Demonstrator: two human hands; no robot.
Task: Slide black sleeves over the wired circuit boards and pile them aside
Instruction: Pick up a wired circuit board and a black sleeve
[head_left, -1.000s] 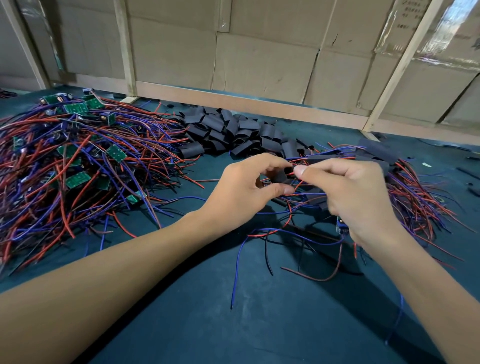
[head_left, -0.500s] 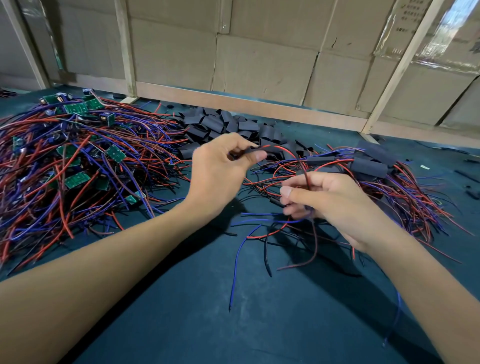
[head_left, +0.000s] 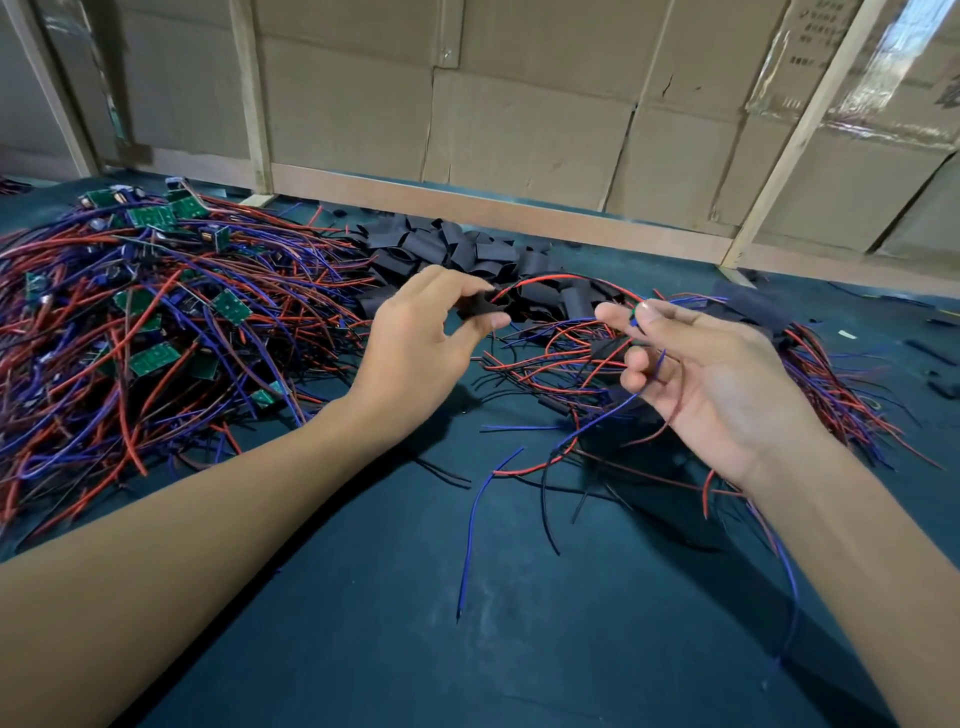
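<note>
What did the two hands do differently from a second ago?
A second ago both hands pinched one black sleeve together. Since then the left hand has pulled the sleeve away leftward along the red wire, still pinching it. The right hand has turned palm up and opened, with the wires draped over its fingers. The pile of bare boards and the heap of loose sleeves stayed put.

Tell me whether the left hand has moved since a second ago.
Yes. The left hand went left and farther away, toward the loose sleeve pile, pinching a black sleeve.
</note>
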